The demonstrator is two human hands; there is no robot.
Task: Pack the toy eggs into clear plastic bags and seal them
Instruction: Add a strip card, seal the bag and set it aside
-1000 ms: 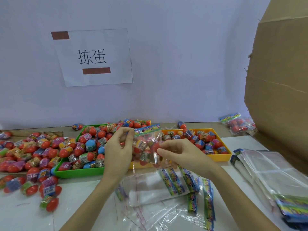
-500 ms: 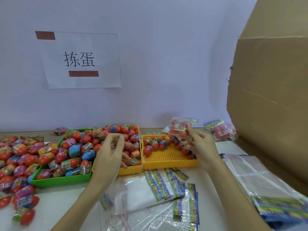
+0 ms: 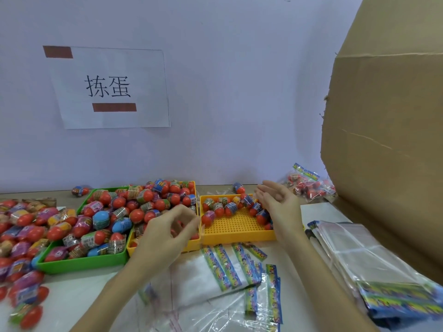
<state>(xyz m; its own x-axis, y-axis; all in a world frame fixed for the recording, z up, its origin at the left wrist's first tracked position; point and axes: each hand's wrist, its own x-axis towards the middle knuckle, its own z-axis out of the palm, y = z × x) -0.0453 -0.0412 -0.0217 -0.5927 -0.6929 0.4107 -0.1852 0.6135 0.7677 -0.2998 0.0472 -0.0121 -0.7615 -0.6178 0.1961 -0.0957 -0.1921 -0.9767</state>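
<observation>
While the left hand [image 3: 167, 232] hovers loosely curled and empty over the yellow tray [image 3: 236, 232], the right hand [image 3: 278, 202] spreads open — packed egg bags [image 3: 309, 185] at two o'clock on the counter [image 3: 72, 295].

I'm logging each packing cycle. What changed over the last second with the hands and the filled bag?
The right hand carried the filled bag from in front of the person toward the far right and let it go; the hand is now open and empty, and packed bags lie by the cardboard box. The left hand released the bag and lowered over the yellow tray. Trays and empty bags stayed put.
</observation>
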